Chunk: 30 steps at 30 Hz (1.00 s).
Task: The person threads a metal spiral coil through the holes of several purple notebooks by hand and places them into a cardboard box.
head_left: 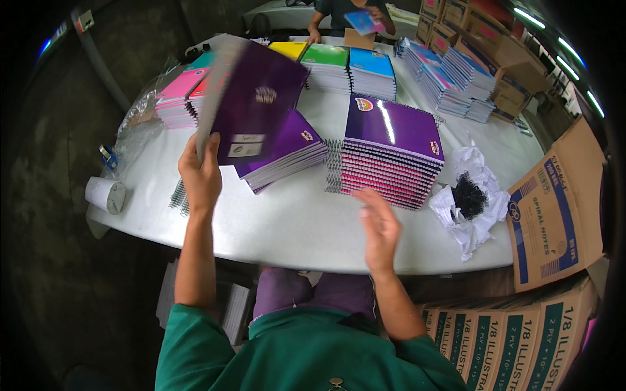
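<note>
My left hand point(200, 173) grips a purple notebook point(261, 85) by its lower left corner and holds it raised and tilted over the table; the notebook is blurred by motion. Behind and below it lies a fanned pile of purple notebooks point(287, 156). To the right stands a tall stack of purple spiral notebooks point(394, 130), with coils showing along its edges. Just in front of that stack, my right hand point(379, 228) hovers with fingers stretched out, slightly blurred, holding nothing.
Pink point(179, 85), yellow point(287, 49), green point(326, 56) and blue point(372, 62) notebook stacks line the table's far side. Crumpled paper with black coils point(468, 195) lies right. A white roll point(105, 195) sits left. Cartons point(554, 215) border the right. Another person point(349, 16) holds a blue notebook.
</note>
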{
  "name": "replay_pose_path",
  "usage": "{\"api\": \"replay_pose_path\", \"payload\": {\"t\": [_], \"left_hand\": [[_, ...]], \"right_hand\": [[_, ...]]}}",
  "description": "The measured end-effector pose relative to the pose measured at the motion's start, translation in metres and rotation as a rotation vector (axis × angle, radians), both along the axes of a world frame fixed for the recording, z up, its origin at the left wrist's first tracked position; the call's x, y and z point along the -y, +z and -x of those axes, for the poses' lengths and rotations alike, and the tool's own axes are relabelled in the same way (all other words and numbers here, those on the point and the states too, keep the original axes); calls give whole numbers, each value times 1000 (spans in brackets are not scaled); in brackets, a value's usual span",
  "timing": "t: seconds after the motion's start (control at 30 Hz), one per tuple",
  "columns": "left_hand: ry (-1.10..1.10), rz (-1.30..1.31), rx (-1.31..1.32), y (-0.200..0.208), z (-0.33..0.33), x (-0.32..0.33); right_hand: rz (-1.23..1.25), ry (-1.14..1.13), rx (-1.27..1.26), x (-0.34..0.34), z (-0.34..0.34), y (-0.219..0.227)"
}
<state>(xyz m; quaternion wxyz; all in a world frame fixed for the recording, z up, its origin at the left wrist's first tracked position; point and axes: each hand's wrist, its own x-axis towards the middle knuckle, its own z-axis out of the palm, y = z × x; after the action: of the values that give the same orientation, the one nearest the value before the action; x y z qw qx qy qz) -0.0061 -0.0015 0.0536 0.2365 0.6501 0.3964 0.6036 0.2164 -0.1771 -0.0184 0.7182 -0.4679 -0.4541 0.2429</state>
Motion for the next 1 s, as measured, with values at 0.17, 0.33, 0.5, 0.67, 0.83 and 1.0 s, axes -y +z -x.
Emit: {"api": "replay_pose_path", "payload": {"t": [0.17,0.33,0.5,0.67,0.83,1.0], "left_hand": [[179,-330,-682,-72,-25,75],[-268,292,451,-47,-29,104],[-479,743,132,-93,-7,78],[-515,615,247,-110,-9,79],[-524,687,210,-113,-17,81],[-501,655,181,-127,-15,81]], "right_hand": [[49,707,-1032,-29,51,38],[-204,292,-440,-25,0,30],[225,394,132,-20,-27,-35],[75,245,-13,-15,-34,-32],[139,362,-76,-21,-34,-31],[123,403,55,-25,-34,-30]]}}
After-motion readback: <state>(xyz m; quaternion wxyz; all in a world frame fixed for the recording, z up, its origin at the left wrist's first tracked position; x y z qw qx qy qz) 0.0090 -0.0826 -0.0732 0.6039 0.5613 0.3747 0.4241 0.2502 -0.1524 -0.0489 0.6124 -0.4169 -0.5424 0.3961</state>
